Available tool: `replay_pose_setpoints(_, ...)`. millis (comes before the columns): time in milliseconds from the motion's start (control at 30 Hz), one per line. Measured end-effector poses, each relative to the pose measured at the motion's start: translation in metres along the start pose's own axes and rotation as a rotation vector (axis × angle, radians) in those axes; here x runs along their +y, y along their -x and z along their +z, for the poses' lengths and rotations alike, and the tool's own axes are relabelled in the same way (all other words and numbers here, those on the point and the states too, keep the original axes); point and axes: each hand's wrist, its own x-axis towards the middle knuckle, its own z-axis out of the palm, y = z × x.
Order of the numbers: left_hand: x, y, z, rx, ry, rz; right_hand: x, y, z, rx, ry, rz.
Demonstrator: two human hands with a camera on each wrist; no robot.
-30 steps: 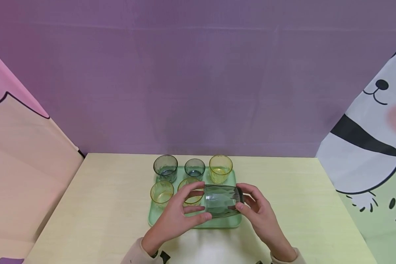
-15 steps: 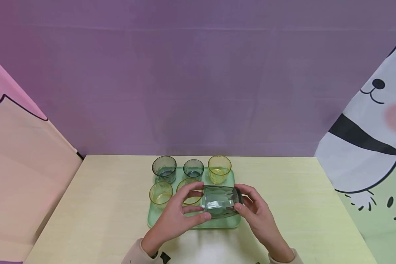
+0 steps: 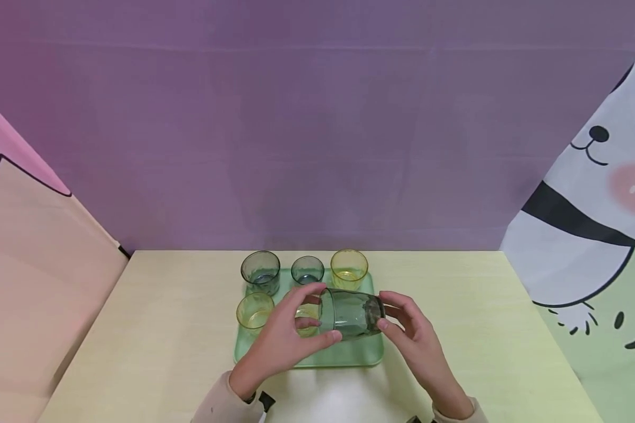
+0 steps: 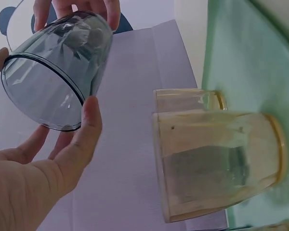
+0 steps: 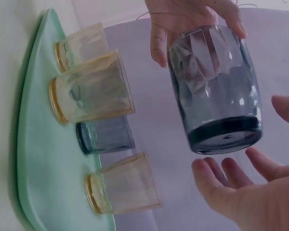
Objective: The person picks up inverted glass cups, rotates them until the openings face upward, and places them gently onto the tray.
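Observation:
A grey-green glass tumbler [image 3: 351,314] lies sideways in the air over the tray, its mouth toward my left and its base toward my right. My left hand [image 3: 286,332] grips it around the rim; the left wrist view shows fingertips on opposite sides of the tumbler's [image 4: 62,62] mouth. My right hand [image 3: 415,338] is at the base end, fingers spread around it. In the right wrist view, the thumb and fingers [image 5: 209,175] stand slightly off the tumbler's [image 5: 216,86] dark base. Nothing shows inside the tumbler.
Below is a light green tray [image 3: 367,352] on the pale wooden table [image 3: 164,329]. On it stand a large grey glass [image 3: 261,273], a small grey glass [image 3: 308,271] and several yellow glasses, including one back right [image 3: 349,269] and one front left [image 3: 255,311]. Another is partly behind my left hand.
The tumbler has tilted, its mouth end rising slightly and its base turning. My left hand has shifted up a little with it. My right fingers have loosened from the base.

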Motion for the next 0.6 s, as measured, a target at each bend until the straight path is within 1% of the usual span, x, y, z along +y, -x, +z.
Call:
replay_pose_setpoints(67,0.002,-0.004,-0.001,-0.003,-0.036,-0.013,0.000,0.000,-0.001,0.010,0.024,-0.003)
replay_pose_setpoints(200,0.005,-0.011,0.000,-0.012,-0.122,-0.014,0.002,0.000,-0.005,0.028,0.093,-0.027)
replay_pose_setpoints(333,0.006,-0.019,0.003,-0.014,-0.266,-0.012,0.004,0.001,-0.010,0.050,0.162,-0.075)
replay_pose_setpoints(433,0.005,-0.025,0.007,-0.012,-0.372,-0.014,0.005,0.001,-0.013,0.071,0.192,-0.117)
replay_pose_setpoints(533,0.003,-0.031,0.011,-0.015,-0.451,-0.013,0.005,0.000,-0.016,0.089,0.228,-0.158)
replay_pose_setpoints(600,0.001,-0.035,0.015,-0.021,-0.494,-0.014,0.005,0.000,-0.018,0.103,0.271,-0.185)
